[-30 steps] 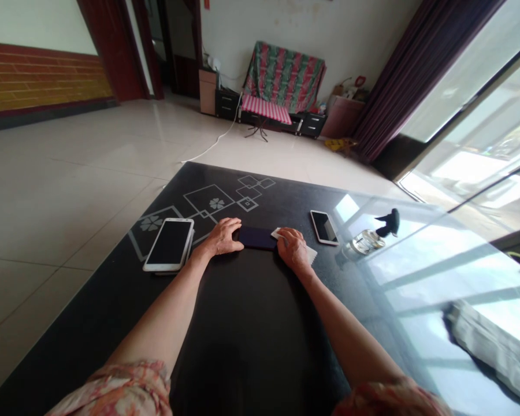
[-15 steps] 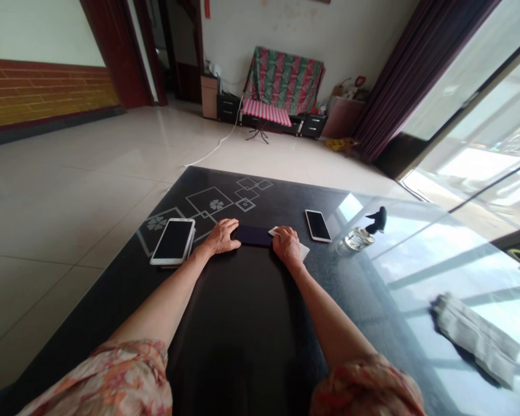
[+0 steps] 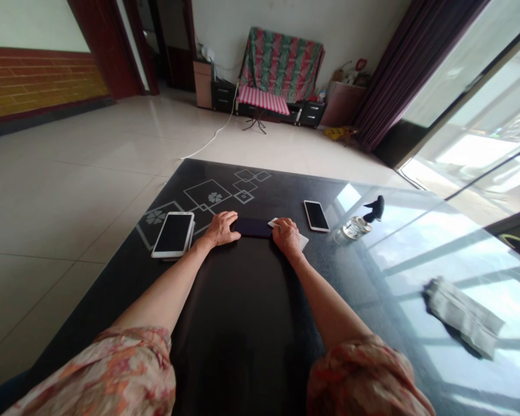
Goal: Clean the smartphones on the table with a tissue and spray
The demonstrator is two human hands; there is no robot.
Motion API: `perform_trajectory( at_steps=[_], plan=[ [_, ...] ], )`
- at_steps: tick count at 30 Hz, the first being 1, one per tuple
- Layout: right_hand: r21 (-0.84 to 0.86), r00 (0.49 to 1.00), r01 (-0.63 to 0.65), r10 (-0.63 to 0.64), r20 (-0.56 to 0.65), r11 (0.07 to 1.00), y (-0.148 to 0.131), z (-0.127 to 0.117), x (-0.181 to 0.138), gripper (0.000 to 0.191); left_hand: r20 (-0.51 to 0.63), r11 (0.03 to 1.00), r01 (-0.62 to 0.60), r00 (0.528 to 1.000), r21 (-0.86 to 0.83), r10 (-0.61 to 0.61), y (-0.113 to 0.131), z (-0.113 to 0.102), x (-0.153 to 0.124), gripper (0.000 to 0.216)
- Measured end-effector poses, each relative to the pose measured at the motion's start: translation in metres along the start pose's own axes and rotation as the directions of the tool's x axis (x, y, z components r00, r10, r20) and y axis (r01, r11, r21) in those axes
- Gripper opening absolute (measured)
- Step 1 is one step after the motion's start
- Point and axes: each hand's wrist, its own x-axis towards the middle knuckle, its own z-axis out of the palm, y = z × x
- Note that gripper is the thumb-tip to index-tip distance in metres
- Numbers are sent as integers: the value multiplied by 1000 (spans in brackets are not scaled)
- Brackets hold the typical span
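Observation:
A dark phone lies flat and crosswise on the black table, its dark face up. My left hand grips its left end, the thumb at the near edge and the fingers at the far edge. Over the right end, my right hand is curled with a pale, zigzag-edged cloth bunched under it. How much of the phone's right end the hand and cloth cover is hidden. To the left of my left hand, a white phone rests on a small stack of similar devices.
Another white phone lies right of my right hand. Beside it, a clear spray bottle with a black trigger head is tilted in view. A folded grey cloth sits farther right on the glossy table. A striped folding table stands beyond.
The view has tipped slightly downward, so the whole scene sits a little higher. Both hands stay at the two ends of the dark phone, with hardly any shift.

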Motion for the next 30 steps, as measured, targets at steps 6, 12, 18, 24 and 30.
perform_trajectory(
  at_steps=[6,12,18,24,30],
  plan=[
    [-15,999,-34,34,2,999,0,-5,-8,24,-26,999,13,1000,31,-12,6,0,-3,46],
    [-21,999,32,-31,27,999,0,-8,-12,26,-35,999,27,999,38,-25,6,0,-5,44],
    [11,996,87,-87,7,996,-2,-16,-27,25,-38,999,34,999,27,-33,6,0,-5,45],
    [64,989,150,-150,10,987,-3,-26,-39,26,-44,999,29,999,19,-28,7,-2,-5,46],
    [28,973,210,-212,91,977,-8,-25,-36,29,-50,1000,29,998,8,-28,7,-2,-5,44]
  ],
)
